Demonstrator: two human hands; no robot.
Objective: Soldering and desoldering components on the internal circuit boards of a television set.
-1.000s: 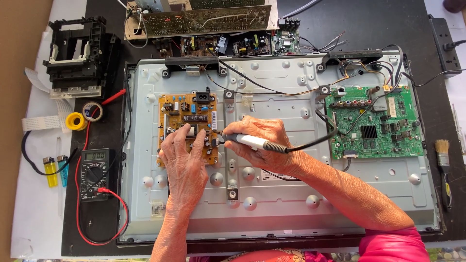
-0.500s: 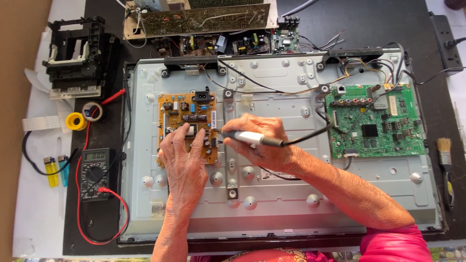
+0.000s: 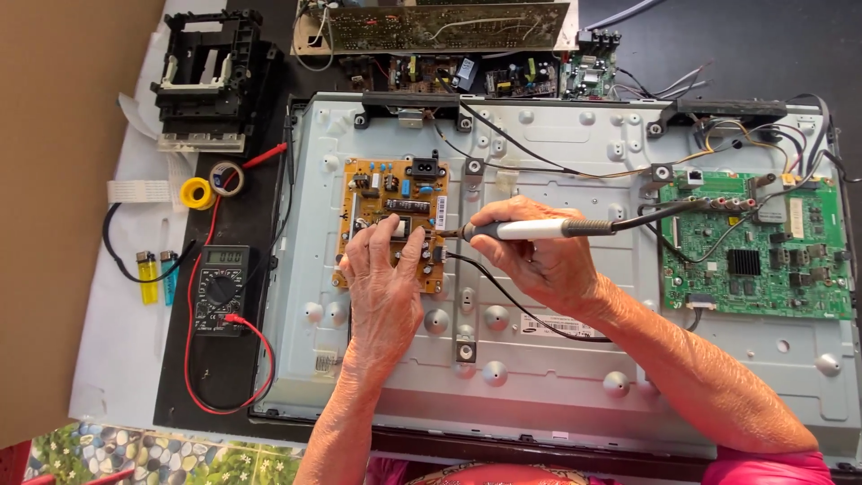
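1. The yellow power board (image 3: 395,193) is fixed on the left part of the grey metal back panel (image 3: 557,377) of an opened flat screen; its near half is hidden under the left hand (image 3: 384,287), so the parts there cannot be made out.
2. On its visible far half, a black socket, small blue parts and dark blocks are seen; finer detail is too small to tell.
3. The left hand is laid flat on the board, fingers (image 3: 377,235) spread apart and pointing far, clamped on nothing.
4. A soldering iron (image 3: 539,229) with a white handle is held in the right hand (image 3: 548,265), fingers closed around the grip; its tip is pointed left at the board's right edge, just beside the left hand's fingertips. Whether the tip touches the board cannot be told.
5. The iron's dark cord is seen running right, toward the green main board (image 3: 759,251) on the panel's right side.
6. On the counter (image 3: 117,359) left of the panel, a black multimeter (image 3: 220,289) with red leads is seen, with two lighters (image 3: 157,274) further left and a yellow tape roll (image 3: 196,193) beyond it.
7. At the far edge, a long bare circuit board (image 3: 449,25) is cut off by the frame, and a black plastic frame (image 3: 215,76) is seen at far left.
8. Both forearms are cut off at the near edge.
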